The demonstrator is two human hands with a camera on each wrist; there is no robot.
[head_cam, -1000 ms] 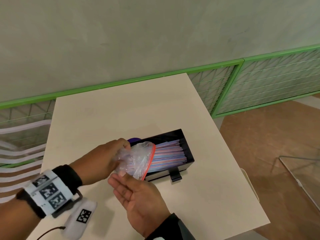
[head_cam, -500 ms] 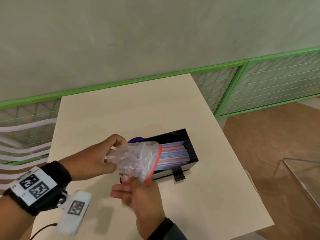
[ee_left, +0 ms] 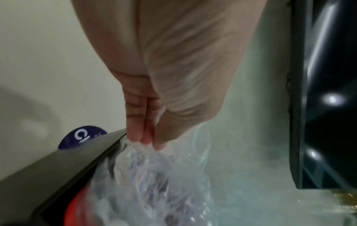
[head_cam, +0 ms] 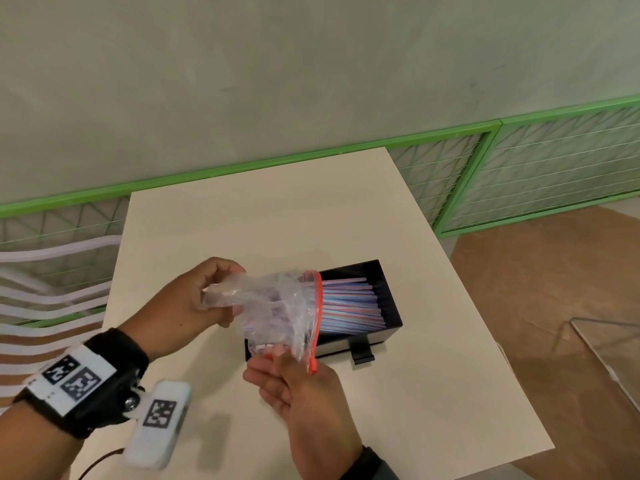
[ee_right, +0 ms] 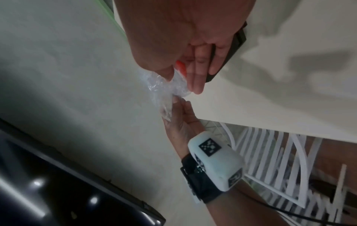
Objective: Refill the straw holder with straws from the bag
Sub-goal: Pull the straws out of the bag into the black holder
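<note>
A black box-shaped straw holder lies on the pale table, holding several red, white and blue straws. A clear zip bag with a red seal strip hangs over the holder's near end, its mouth facing the straws. My left hand pinches the bag's closed bottom end. My right hand pinches the bag's lower corner near the seal, between thumb and fingers. Whether any straws are still inside the bag is unclear.
A purple round sticker shows on the table behind the holder. A green-framed wire fence runs along the wall. A white slatted chair stands left of the table, a glass panel to the right.
The right hand went from palm-up and open under the bag to pinching its lower corner. The left hand drew the bag's bottom end back to the left and up, baring more of the straws.
</note>
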